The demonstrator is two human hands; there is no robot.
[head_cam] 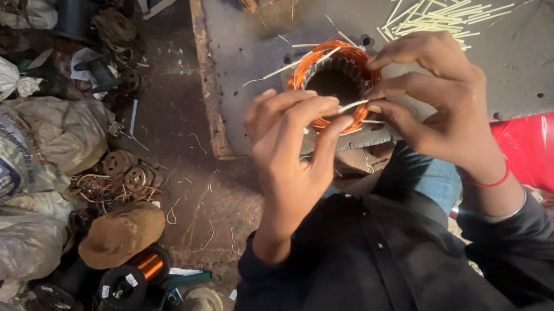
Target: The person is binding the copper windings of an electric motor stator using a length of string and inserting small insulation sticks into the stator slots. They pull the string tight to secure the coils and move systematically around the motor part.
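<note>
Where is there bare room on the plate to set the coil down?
The grey plate is bare right of the coil, below the pile of pale strips and above the red tub. A smaller bare patch lies left of the coil, by the plate's rusty edge. The floor at left is crowded with sacks and wire spools.

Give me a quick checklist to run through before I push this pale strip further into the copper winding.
1. Thin pale insulating strip pinched between both hands: ok.
2. Left hand fingers at the strip's near end: ok.
3. Right hand steadying the round copper-wound stator: ok.
4. Stator resting flat on the grey metal plate: ok.
5. Spare pale strips in a pile on the plate: ok.
6. Strip lined up with a slot: cannot tell, fingers hide it.
</note>
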